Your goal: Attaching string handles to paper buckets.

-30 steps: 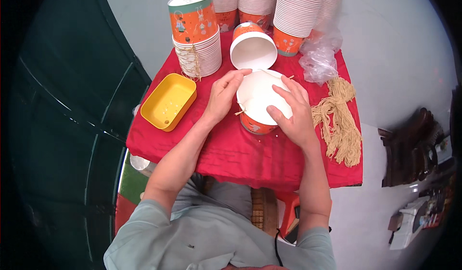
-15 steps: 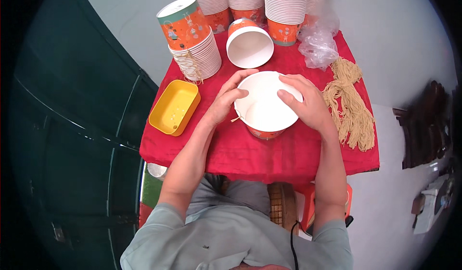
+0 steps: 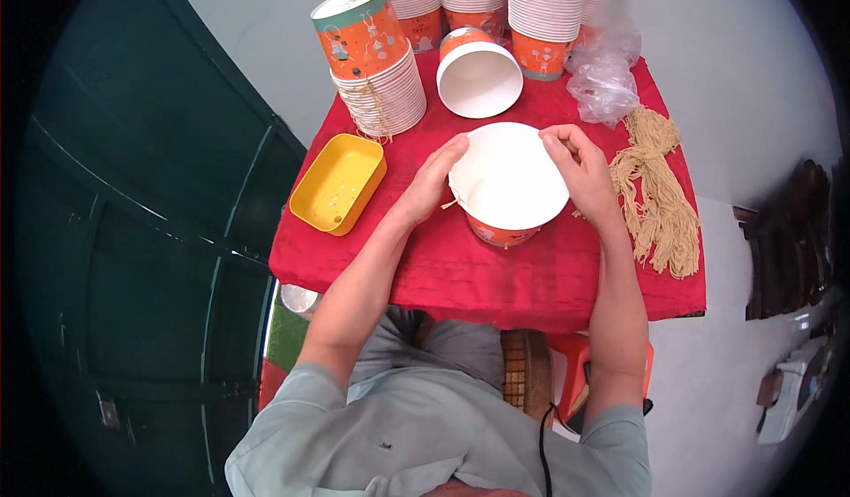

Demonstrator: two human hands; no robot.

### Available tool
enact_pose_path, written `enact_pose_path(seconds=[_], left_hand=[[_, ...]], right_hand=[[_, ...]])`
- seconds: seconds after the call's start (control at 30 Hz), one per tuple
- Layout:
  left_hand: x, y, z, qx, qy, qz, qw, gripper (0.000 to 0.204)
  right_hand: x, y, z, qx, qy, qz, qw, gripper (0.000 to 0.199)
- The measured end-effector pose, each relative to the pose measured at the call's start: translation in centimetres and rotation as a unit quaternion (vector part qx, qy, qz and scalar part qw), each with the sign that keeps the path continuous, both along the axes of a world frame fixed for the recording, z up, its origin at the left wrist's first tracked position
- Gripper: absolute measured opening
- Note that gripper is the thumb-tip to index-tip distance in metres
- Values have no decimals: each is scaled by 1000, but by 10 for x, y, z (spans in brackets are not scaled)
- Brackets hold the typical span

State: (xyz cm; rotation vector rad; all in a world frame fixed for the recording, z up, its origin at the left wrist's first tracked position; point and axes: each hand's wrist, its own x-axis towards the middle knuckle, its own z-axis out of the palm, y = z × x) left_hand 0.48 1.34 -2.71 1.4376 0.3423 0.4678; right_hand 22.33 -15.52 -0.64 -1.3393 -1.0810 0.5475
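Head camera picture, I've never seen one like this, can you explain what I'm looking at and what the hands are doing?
There is no machine here. A person wears a wide fisheye camera on the head; it looks down, so straight edges bend near the rim. The forearms come in from below. The left hand and right hand press on either side of a white lid on an orange paper tub. The tub stands on a table with a red cloth. Also there: a yellow tray, an open tub, stacks of tubs, a clear plastic bag and a bundle of tan string.
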Motion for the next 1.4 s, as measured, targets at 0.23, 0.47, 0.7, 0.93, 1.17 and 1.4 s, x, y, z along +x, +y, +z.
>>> enact_pose_path(seconds=[0.23,0.47,0.7,0.93,1.17,1.4], left_hand=[[-45,-22,35,428,-48,94,898,74],[-54,-46,57,646,34,20,762,20],[-64,-31,68,522,-96,104,841,19],[-85,-32,83,183,-155,153,959,16],[-90,-22,85,118,-211,183,953,17],[-107,2,98,101,-127,139,977,26]], right_hand=[[3,0,3,-7,-19,-4,1000,40],[10,8,-8,-4,1,-51,999,69],[19,16,-21,-15,60,-31,998,79],[-21,17,-26,38,-84,68,993,127],[-66,21,-17,103,-121,24,987,162],[-69,15,-9,215,-499,-78,836,150]])
